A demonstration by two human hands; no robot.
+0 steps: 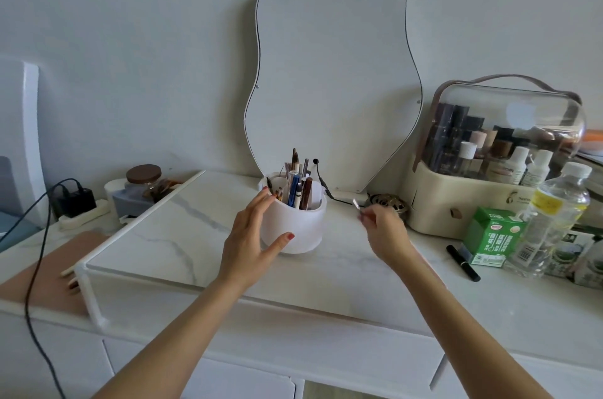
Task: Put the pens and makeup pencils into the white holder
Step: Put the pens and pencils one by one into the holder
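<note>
The white holder (293, 222), standing mid-desk with pens and makeup pencils (298, 185) upright inside, is being steadied by the left hand (251, 238), fingers spread against its left wall. A thin item (356, 203) is being pinched in the right hand (385, 230), just right of the holder.

Both bare forearms reach forward from the lower edge. The left hand (251, 242) is spread, fingers straight and thumb stretched wide, its palm turned to the right. The right hand (386, 235) is raised, wrist bent, its fingers curled and pinching a small thin pale object (356, 203).
</note>
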